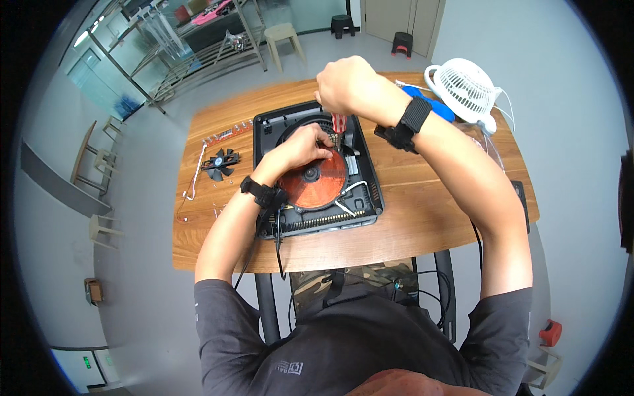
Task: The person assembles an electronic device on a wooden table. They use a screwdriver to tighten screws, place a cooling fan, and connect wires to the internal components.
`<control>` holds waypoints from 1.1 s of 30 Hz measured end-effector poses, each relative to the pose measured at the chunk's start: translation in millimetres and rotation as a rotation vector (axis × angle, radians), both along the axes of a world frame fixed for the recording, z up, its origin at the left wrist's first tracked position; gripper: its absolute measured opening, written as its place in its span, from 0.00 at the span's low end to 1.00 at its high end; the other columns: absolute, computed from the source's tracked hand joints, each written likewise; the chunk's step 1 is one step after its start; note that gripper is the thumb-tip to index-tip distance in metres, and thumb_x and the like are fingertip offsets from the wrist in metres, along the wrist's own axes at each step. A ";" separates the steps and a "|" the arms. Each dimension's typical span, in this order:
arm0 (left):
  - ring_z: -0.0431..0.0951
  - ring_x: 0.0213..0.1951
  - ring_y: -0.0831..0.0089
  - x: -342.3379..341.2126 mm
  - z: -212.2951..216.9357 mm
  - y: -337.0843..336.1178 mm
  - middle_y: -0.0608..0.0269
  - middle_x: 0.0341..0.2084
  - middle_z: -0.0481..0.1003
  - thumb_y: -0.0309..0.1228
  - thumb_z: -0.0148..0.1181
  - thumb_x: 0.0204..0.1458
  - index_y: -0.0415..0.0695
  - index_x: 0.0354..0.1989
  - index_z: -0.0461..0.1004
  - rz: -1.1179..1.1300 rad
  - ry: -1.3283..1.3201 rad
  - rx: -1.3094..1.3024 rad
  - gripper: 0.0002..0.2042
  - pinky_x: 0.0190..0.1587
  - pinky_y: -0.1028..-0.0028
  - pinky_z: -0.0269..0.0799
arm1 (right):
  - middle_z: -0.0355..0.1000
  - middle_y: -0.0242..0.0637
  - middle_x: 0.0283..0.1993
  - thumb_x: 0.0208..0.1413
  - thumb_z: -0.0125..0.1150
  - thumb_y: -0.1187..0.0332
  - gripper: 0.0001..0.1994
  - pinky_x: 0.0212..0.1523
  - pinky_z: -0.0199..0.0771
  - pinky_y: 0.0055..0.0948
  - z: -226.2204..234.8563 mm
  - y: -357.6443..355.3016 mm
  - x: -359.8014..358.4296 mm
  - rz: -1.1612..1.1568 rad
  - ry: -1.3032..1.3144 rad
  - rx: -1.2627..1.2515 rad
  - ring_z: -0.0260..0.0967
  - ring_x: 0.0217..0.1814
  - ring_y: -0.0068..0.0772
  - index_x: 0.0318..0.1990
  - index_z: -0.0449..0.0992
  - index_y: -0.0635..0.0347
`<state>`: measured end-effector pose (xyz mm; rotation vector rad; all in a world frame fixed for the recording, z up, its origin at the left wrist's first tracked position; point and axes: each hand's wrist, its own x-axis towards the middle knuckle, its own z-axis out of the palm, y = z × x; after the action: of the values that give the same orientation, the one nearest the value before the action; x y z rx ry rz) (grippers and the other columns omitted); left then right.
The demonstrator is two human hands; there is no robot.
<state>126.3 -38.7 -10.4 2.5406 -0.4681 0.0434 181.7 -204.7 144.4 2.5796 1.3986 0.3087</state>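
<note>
An open induction cooker base point(371, 178), a black shallow housing, lies on the table in front of me. Inside it sits a round copper-coloured coil point(316, 188) with a dark centre. My left hand point(305, 146) is at the coil's far edge, its fingers curled and thumb pressed there. Above the housing's far side, my right hand point(347, 84) is closed around the top of a screwdriver point(339, 123) with a red and clear handle. The screwdriver points down beside the coil, close to my left fingertips. Its tip is too small to make out.
A small black fan point(220, 164) lies left of the housing, near a narrow red strip with small parts point(228, 134) and thin wires. At the table's far right are a white fan point(463, 86) and a blue object point(432, 105). Metal shelving point(191, 66) and stools point(282, 41) stand beyond.
</note>
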 end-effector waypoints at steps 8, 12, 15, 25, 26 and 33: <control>0.79 0.46 0.57 -1.6 -0.1 1.1 0.52 0.40 0.79 0.30 0.75 0.44 0.38 0.39 0.82 0.043 0.063 -0.007 0.14 0.53 0.64 0.75 | 0.72 0.57 0.54 0.60 0.57 0.57 0.23 0.56 0.74 0.47 10.8 -13.8 1.3 0.016 0.379 0.099 0.71 0.58 0.57 0.53 0.70 0.69; 0.79 0.46 0.56 -1.3 -0.5 0.5 0.52 0.40 0.79 0.30 0.76 0.43 0.38 0.39 0.82 0.055 0.092 -0.018 0.15 0.53 0.64 0.74 | 0.74 0.56 0.50 0.58 0.64 0.61 0.19 0.51 0.74 0.47 4.0 -9.2 16.6 0.193 0.382 0.114 0.72 0.55 0.58 0.49 0.71 0.68; 0.79 0.45 0.56 -1.4 -3.0 1.1 0.52 0.39 0.79 0.30 0.76 0.43 0.38 0.39 0.82 0.046 0.066 -0.023 0.15 0.52 0.64 0.74 | 0.78 0.52 0.37 0.61 0.62 0.59 0.16 0.43 0.78 0.44 -3.1 -2.1 17.5 0.265 0.259 0.174 0.77 0.44 0.56 0.43 0.77 0.66; 0.79 0.45 0.54 -5.6 -0.5 1.5 0.50 0.39 0.78 0.32 0.75 0.44 0.38 0.39 0.83 0.064 0.065 -0.036 0.15 0.51 0.63 0.74 | 0.79 0.53 0.39 0.60 0.57 0.56 0.20 0.49 0.78 0.48 9.3 2.4 -15.3 -0.063 0.231 0.078 0.77 0.47 0.56 0.50 0.74 0.65; 0.78 0.45 0.53 -5.7 1.0 1.1 0.49 0.39 0.78 0.32 0.75 0.44 0.38 0.39 0.83 0.066 0.066 -0.042 0.15 0.52 0.63 0.74 | 0.78 0.54 0.41 0.58 0.58 0.57 0.21 0.51 0.77 0.48 9.8 -0.1 -14.8 -0.033 0.238 0.075 0.76 0.50 0.57 0.52 0.72 0.66; 0.78 0.44 0.56 -2.5 -0.7 -0.6 0.51 0.40 0.78 0.32 0.75 0.45 0.38 0.40 0.83 0.051 0.083 -0.020 0.16 0.49 0.65 0.74 | 0.77 0.55 0.42 0.60 0.58 0.61 0.18 0.51 0.76 0.49 6.3 -4.3 1.0 0.127 0.315 0.039 0.75 0.51 0.58 0.50 0.72 0.67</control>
<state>123.9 -39.4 -11.1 2.5240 -0.3685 -0.0377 182.7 -209.0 150.7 2.6642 1.6776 -0.0588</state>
